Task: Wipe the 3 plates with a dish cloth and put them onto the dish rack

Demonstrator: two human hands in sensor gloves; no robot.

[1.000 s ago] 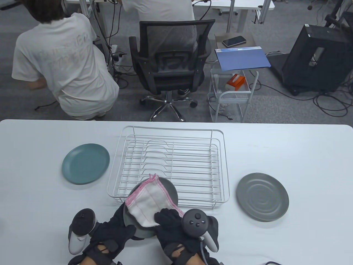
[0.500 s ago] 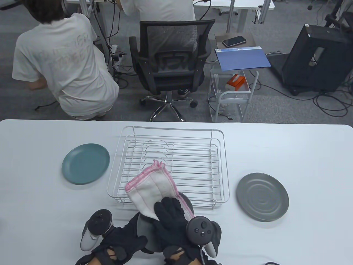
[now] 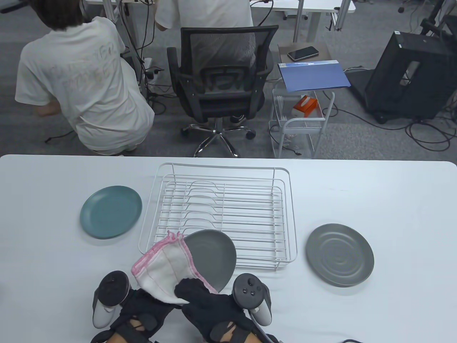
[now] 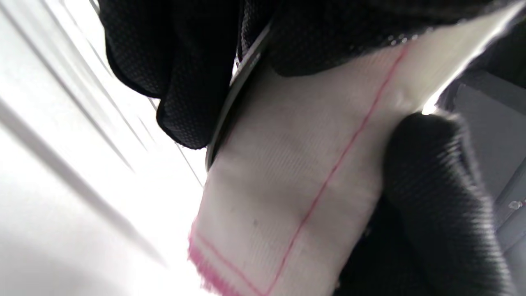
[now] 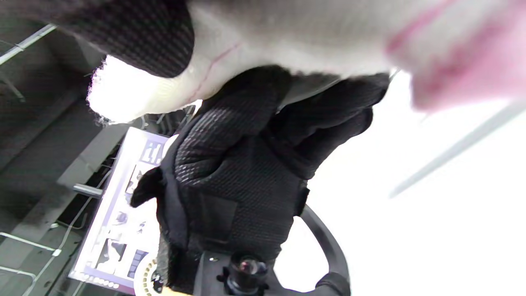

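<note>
My left hand [image 3: 142, 311] grips the lower edge of a grey plate [image 3: 212, 255], fingers curled on its rim, and holds it tilted above the counter [image 3: 392, 200] at the near edge of the dish rack [image 3: 221, 210]. My right hand [image 3: 210, 307] pinches the dish cloth [image 3: 162, 266] against the plate's left side. A teal plate [image 3: 111, 211] lies left of the rack, another grey plate [image 3: 339, 255] right.

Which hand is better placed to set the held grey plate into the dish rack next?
Probably the left hand: it grips the grey plate by its near edge, close to the dish rack. The right hand is taken up with the dish cloth.
</note>
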